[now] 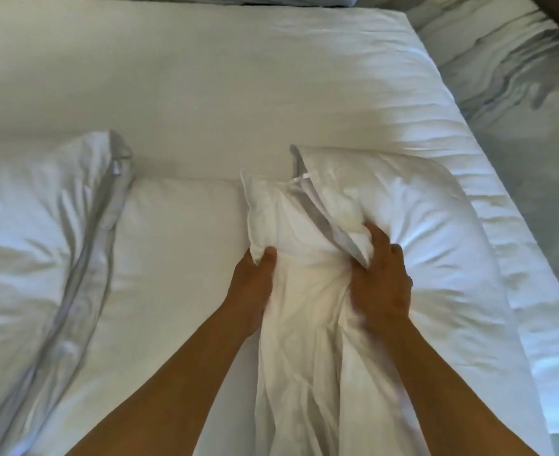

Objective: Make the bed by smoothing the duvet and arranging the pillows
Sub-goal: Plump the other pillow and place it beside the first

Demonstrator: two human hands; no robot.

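Both hands are bunched into white cloth at the near edge of the bed (205,77): the left hand (255,287) pinches a corner of the pillowcase (304,324), the right hand (382,284) is clenched on the case's open mouth, with the pillow (419,205) only part-way inside. Risk, as I judge it: pull too hard and the filling bunches or slips out. A second pillow (41,225) lies rumpled to the left. Which layer is the duvet, I can't tell.

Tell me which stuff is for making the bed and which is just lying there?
For the job:
- left hand and right hand, both with a grip on the bunched white pillow
- rumpled white pillow with grey edge
- smooth white duvet

Just lying about:
- grey-streaked marbled floor
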